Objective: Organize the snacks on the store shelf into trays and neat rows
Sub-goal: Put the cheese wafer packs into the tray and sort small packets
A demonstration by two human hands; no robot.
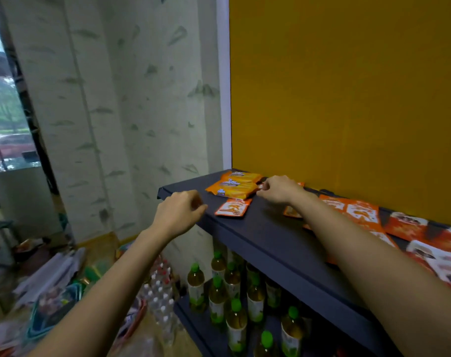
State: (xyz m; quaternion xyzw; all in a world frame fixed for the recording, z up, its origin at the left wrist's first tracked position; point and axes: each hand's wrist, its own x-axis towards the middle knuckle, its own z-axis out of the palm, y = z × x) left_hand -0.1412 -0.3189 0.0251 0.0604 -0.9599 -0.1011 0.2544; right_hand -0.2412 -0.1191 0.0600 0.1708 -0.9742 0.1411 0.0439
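On the dark shelf top (260,235) lie two orange cracker packs (233,188), one behind the other, at the far left corner. A small orange-and-white snack packet (233,207) lies flat just in front of them. My right hand (278,189) is beside the cracker packs, its fingers curled round a small packet that it mostly hides. My left hand (179,211) hovers over the shelf's front left edge, fingers loosely curled, holding nothing. More orange packets (358,212) and red-and-white packets (425,243) lie along the right, partly under my right forearm.
A yellow wall (348,86) backs the shelf. The lower shelf holds several green-capped tea bottles (216,292). Packed water bottles (160,295) and mixed clutter (52,292) cover the floor to the left, below a papered wall and a window.
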